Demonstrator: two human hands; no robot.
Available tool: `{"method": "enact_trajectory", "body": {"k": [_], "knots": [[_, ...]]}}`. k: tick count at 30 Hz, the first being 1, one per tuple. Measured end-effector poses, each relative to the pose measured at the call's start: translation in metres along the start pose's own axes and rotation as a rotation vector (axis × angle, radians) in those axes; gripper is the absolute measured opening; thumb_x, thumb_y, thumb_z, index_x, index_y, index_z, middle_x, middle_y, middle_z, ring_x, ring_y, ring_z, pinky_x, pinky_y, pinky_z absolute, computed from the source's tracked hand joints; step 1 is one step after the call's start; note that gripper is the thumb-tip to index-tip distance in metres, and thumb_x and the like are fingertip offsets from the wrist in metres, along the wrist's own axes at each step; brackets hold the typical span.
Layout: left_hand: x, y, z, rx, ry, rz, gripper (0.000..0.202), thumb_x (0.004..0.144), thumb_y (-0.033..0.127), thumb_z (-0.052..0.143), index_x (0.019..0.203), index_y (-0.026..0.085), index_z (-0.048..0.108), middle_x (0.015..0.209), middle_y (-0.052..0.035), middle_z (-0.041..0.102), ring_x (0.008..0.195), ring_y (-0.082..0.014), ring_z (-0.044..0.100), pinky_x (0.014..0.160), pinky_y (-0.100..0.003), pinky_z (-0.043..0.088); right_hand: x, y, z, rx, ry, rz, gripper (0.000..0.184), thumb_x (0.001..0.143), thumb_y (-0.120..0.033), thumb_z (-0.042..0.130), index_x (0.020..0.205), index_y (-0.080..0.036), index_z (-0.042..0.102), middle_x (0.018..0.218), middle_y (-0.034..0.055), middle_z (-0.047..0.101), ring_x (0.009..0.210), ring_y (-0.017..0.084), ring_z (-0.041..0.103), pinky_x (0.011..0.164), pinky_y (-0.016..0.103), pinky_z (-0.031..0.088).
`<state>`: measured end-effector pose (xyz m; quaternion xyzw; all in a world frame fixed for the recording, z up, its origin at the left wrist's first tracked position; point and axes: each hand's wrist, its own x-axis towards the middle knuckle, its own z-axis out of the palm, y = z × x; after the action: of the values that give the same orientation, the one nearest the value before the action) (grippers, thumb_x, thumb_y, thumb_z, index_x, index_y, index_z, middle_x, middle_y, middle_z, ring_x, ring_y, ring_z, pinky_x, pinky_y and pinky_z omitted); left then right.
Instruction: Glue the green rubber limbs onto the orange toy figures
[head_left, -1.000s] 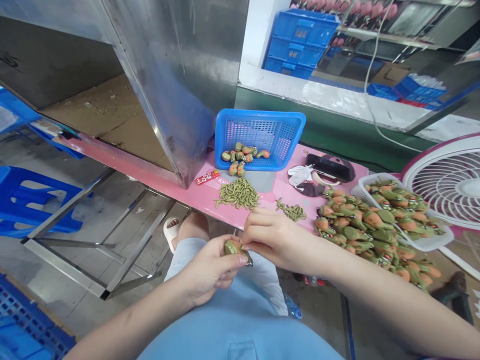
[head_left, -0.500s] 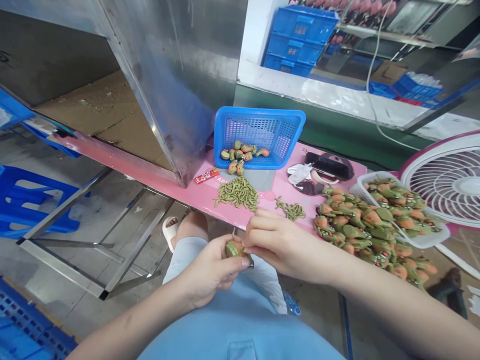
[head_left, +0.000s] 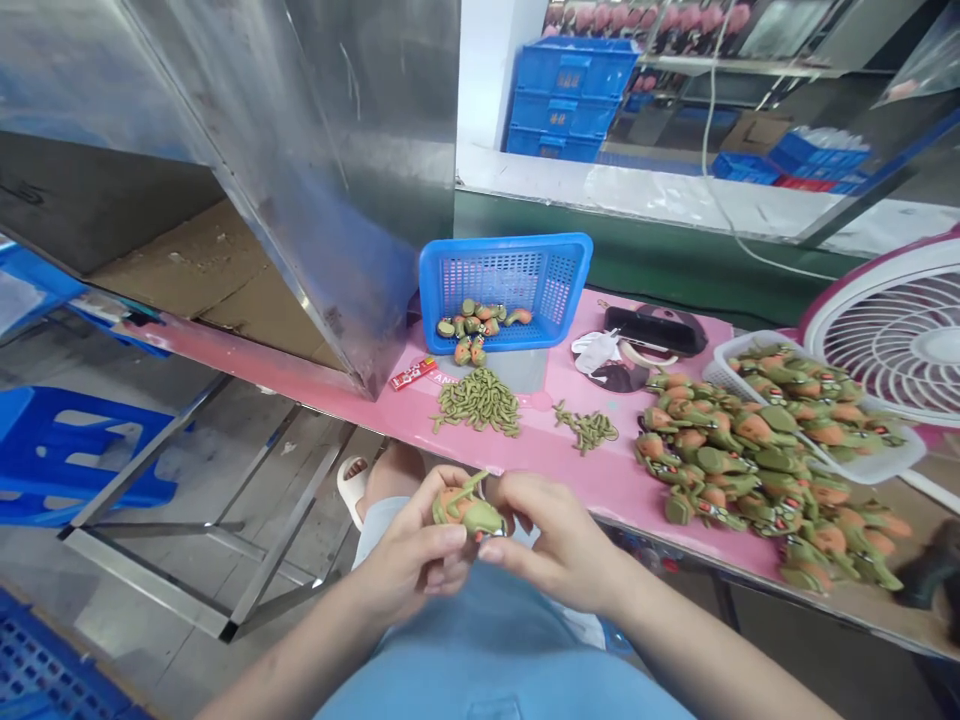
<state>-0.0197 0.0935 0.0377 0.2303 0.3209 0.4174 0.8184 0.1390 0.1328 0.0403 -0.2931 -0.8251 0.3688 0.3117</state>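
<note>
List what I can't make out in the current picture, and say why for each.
All in the head view:
Underside of the held green-and-orange figure: hidden by the left hand.
Right side of the white fan: cut off by the picture's right edge.
Lettering on the red packet: too small to read.
Bottom of the figure pile: covered by its upper figures.

Curls the left hand (head_left: 420,540) into a grip, laying the left thumb (head_left: 446,541) along the near side and bending the other fingers (head_left: 444,577) beneath. Arches the right hand (head_left: 559,540) close beside it, pointing the right thumb (head_left: 506,554) toward the left (hard to judge any contact at the tip). Angles the left forearm (head_left: 322,625) and right forearm (head_left: 697,630) inward, holding both wrists (head_left: 615,588) nearly straight before the torso (head_left: 495,665).
</note>
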Motion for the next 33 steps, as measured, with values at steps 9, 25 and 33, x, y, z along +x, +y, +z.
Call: {"method": "enact_trajectory", "body": {"k": [9, 25, 33], "knots": [[0.000, 0.003, -0.005, 0.457, 0.040, 0.199, 0.034, 0.071, 0.044, 0.065, 0.097, 0.024, 0.056, 0.062, 0.0056, 0.046, 0.046, -0.0048, 0.033, 0.042, -0.018, 0.026, -0.003, 0.001, -0.003, -0.092, 0.055, -0.088, 0.044, 0.091, -0.050, 0.038, 0.065, -0.016, 0.045, 0.057, -0.0009, 0.044, 0.052, 0.010, 0.040, 0.050, 0.021, 0.030], [-0.012, 0.012, 0.008, 1.435, -0.014, 0.488, 0.026, 0.085, 0.018, 0.041, 0.111, 0.020, 0.038, 0.095, -0.0059, 0.054, 0.083, -0.0180, 0.053, 0.072, -0.030, 0.044, -0.010, 0.000, -0.018, 0.075, 0.054, -0.088, 0.040, 0.094, -0.049, 0.026, 0.078, -0.017, 0.045, 0.069, 0.0018, 0.047, 0.061, 0.013, 0.042, 0.056, 0.024, 0.034], [-0.012, 0.014, 0.015, 1.613, -0.035, 0.516, 0.022, 0.086, 0.020, 0.036, 0.108, 0.015, 0.037, 0.088, -0.0083, 0.056, 0.077, -0.0191, 0.057, 0.065, -0.030, 0.049, -0.013, -0.010, -0.007, -0.030, 0.052, -0.058, 0.035, 0.098, -0.033, 0.019, 0.067, -0.020, 0.028, 0.058, -0.0040, 0.032, 0.049, 0.011, 0.032, 0.049, 0.023, 0.027]]}}
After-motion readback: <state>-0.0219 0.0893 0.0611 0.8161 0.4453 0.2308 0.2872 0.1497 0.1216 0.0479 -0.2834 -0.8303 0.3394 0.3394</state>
